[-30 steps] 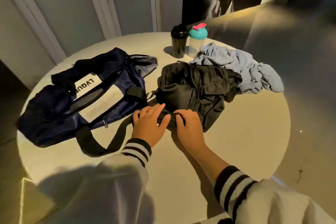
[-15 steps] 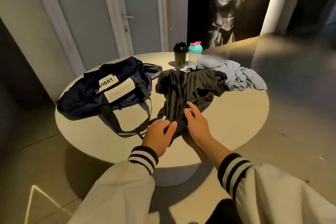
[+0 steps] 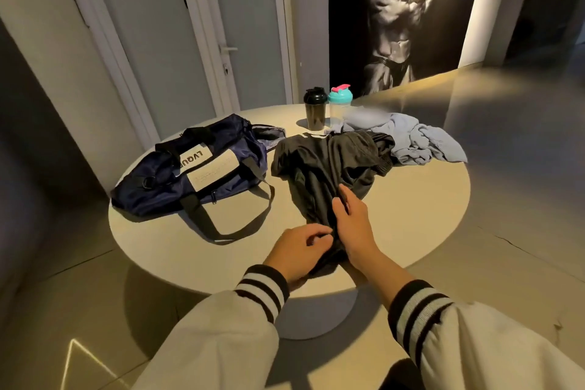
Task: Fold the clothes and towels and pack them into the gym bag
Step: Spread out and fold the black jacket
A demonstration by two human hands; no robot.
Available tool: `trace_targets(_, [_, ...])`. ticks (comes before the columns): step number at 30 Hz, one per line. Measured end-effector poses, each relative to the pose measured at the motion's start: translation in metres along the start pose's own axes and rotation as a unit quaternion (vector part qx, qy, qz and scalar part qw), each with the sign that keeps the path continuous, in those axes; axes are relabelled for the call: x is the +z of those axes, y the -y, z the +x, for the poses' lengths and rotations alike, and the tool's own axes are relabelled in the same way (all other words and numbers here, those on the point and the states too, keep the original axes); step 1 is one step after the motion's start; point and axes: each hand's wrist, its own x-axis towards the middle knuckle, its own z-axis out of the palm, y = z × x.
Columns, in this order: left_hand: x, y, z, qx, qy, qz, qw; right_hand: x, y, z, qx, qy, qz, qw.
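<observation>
One navy gym bag (image 3: 228,191) lying, two shakers standing, black shaker (image 3: 314,114) and teal-lidded shaker (image 3: 339,97), one black garment (image 3: 323,165), one pale blue cloth (image 3: 421,142), one round table (image 3: 411,215), two hands showing, left hand (image 3: 299,252) and right hand (image 3: 353,223).

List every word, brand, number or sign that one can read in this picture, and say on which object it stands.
"LVQU": white label on the navy gym bag, upside down to the camera; the black handle may hide more letters.
Small print on the bag's beige panel: too small to read.
Black shaker, teal-lidded shaker, black garment, blue cloth: no text visible.
</observation>
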Motion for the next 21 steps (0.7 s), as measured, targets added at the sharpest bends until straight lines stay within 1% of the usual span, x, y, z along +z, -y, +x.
trace_targets(2, [-0.001,-0.005,-0.001,0.030,0.008,0.011,0.999,-0.002,0.001,-0.001,0.007,0.031,-0.010,0.999])
trace_targets(3, [-0.003,-0.006,-0.001,0.033,-0.008,-0.016,0.999,-0.002,0.000,-0.002,0.011,0.051,-0.019,0.998])
trace_targets(5, [-0.009,-0.004,0.007,0.025,-0.077,-0.079,0.994,-0.002,-0.004,-0.004,0.003,0.064,-0.043,0.997])
trace_targets(6, [-0.014,0.002,0.015,0.020,-0.126,-0.080,0.989,-0.002,-0.005,-0.005,-0.002,0.065,-0.043,0.997])
trace_targets(7, [-0.020,0.009,0.023,0.008,-0.161,-0.044,0.986,-0.003,-0.005,-0.005,0.000,0.068,-0.035,0.997])
trace_targets(8, [-0.026,0.017,0.031,-0.006,-0.175,0.010,0.984,-0.004,-0.004,-0.006,0.001,0.074,-0.022,0.997])
trace_targets(9, [-0.031,0.026,0.037,-0.025,-0.175,0.062,0.982,-0.004,-0.002,-0.008,0.002,0.085,-0.013,0.996])
trace_targets(10, [-0.037,0.034,0.044,-0.039,-0.171,0.089,0.980,-0.004,0.001,-0.011,-0.002,0.100,-0.009,0.995])
trace_targets(13, [-0.056,0.042,0.053,-0.032,-0.194,0.137,0.971,0.002,0.009,-0.019,-0.046,0.167,-0.052,0.983])
trace_targets(14, [-0.061,0.039,0.053,-0.027,-0.196,0.146,0.969,0.005,0.008,-0.020,-0.053,0.193,-0.064,0.978])
trace_targets(15, [-0.064,0.033,0.053,-0.030,-0.188,0.129,0.973,0.007,0.008,-0.022,-0.054,0.215,-0.062,0.973])
trace_targets(16, [-0.064,0.028,0.055,-0.039,-0.173,0.091,0.980,0.008,0.008,-0.023,-0.051,0.223,-0.049,0.972])
trace_targets(18, [-0.056,0.017,0.051,-0.055,-0.132,0.018,0.990,0.007,0.007,-0.023,-0.055,0.197,-0.032,0.978])
trace_targets(19, [-0.050,0.016,0.050,-0.052,-0.117,0.018,0.992,0.006,0.006,-0.022,-0.079,0.158,-0.046,0.983])
trace_targets(21, [-0.040,0.024,0.050,-0.041,-0.105,0.079,0.991,0.006,0.000,-0.016,-0.121,0.060,-0.115,0.984])
